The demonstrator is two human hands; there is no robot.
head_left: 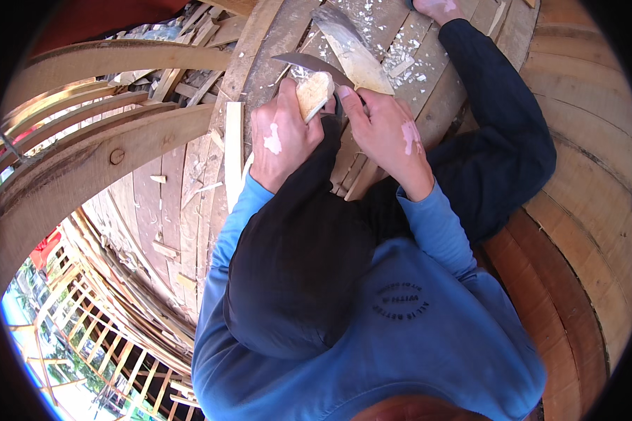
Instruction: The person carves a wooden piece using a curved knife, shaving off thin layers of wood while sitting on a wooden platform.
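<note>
My left hand (284, 133) is closed round a pale stick of wood (314, 95), its cut end facing up. In my right hand (393, 130) is a knife; its dark curved blade (309, 63) points left and passes just beyond the wood's top end. The fingers cover most of the knife's handle. Whether the blade touches the wood I cannot tell. Just past the right hand lies a broad, tapering flat piece (354, 52), grey at its far end and pale at the near one; its kind is unclear.
White wood shavings (407, 52) are scattered over the plank floor (277, 31). Curved timber ribs (119, 154) rise on the left, with scrap wood (204, 81) behind them. A planked wall (582, 140) curves up at right. My bent legs in dark trousers (295, 266) frame the hands.
</note>
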